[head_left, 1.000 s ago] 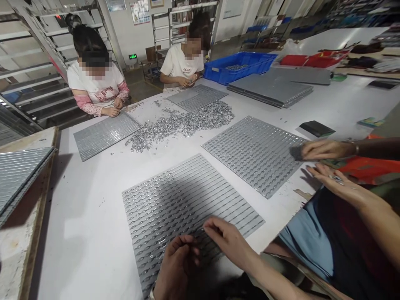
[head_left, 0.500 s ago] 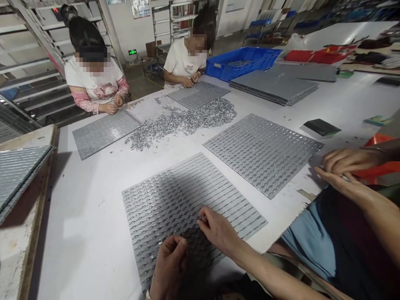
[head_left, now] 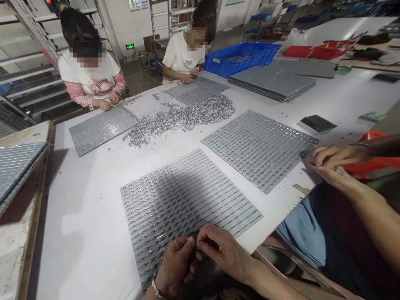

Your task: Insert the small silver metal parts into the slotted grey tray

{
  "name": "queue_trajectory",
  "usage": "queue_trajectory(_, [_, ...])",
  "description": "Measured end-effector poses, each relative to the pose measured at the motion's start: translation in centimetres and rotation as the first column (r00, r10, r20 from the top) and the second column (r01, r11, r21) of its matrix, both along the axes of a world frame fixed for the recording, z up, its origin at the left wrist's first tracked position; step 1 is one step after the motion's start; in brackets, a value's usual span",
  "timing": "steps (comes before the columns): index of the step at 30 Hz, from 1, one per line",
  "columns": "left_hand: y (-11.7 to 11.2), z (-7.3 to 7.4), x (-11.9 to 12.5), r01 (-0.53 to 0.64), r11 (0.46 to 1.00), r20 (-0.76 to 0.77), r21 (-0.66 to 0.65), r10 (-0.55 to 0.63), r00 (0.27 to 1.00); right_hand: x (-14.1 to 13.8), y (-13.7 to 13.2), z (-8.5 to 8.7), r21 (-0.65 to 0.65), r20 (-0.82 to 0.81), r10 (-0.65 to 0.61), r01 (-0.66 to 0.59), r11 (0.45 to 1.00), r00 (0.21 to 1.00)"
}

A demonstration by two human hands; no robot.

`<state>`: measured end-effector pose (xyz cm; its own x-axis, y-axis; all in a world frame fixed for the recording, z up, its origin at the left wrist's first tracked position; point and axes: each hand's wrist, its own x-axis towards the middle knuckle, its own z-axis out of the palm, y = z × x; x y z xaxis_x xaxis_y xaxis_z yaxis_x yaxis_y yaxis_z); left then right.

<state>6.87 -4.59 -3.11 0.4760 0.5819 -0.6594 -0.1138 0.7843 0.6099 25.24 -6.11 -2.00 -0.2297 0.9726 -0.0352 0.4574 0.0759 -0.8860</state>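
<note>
bringing fingertips close over the near part of the patterned grey sheet (head_left: pixel 220 187): i have the left hand (head_left: pixel 176 264) and right hand (head_left: pixel 223 252) drawn in, tips touching or nearly so. grip: cannot tell from my end whether the tips are fully together or clamped on a bit; too small and dark.

handling, my judgement: pinch lightly, roll anything small between both sets of tips rather than squeezing, keep wrists off the bumps (head_left: pixel 161 234), and lean so the shadow (head_left: pixel 178 191) clears the sheet's middle.

lie of it: sheet flat on the white table (head_left: pixel 84 225), near the second sheet (head_left: pixel 259 150) but apart from it. one corner points away from me, roughly at the pile of metal bits (head_left: pixel 187 118); another points right. rows follow the far edge, rising rightward. bumps look longer along the row; toward the right the rows read as plain strips. sheet's own long axis: cannot tell, sides look about even at this slant.
</note>
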Motion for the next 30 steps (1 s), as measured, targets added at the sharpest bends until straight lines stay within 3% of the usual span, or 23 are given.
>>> queue_trajectory(4, [0.2, 0.5, -0.2, -0.136, 0.991, -0.006, -0.004, 0.136, 0.991, 1.3, 1.4, -1.1, -0.051, 0.219, -0.156, 0.171, 0.984, 0.963])
queue_trajectory(7, [0.5, 0.6, -0.6, -0.228, 0.974, 0.023, -0.013, 0.228, 0.973, 1.4, 2.3, -1.8, -0.053, 0.318, -0.193, 0.221, 0.974, 0.928])
queue_trajectory(16, [0.3, -0.4, -1.0, -0.289, 0.954, 0.094, -0.076, 0.296, 0.951, -0.2, 3.0, -4.0, 0.010, 0.442, -0.252, 0.276, 0.961, 0.861])
queue_trajectory(20, [0.3, 0.4, -0.7, -0.346, 0.924, 0.187, -0.160, 0.373, 0.909, -0.1, 2.2, -3.2, 0.025, 0.322, -0.314, 0.324, 0.946, 0.893])
queue_trajectory(24, [0.5, 1.9, -0.4, -0.379, 0.891, 0.326, -0.252, 0.446, 0.834, -0.5, 0.3, -0.4, 0.124, 0.126, -0.115, 0.100, 0.987, 0.985])
queue_trajectory(27, [0.5, 2.6, -0.1, -0.360, 0.899, 0.388, -0.248, 0.433, 0.814, -1.3, -0.8, 1.2, 0.261, 0.172, 0.062, -0.106, 0.960, 0.983])
queue_trajectory(30, [0.2, 2.7, 0.5, -0.364, 0.901, 0.395, -0.237, 0.432, 0.811, -2.0, -1.2, 1.4, 0.319, 0.238, 0.114, -0.188, 0.929, 0.965])
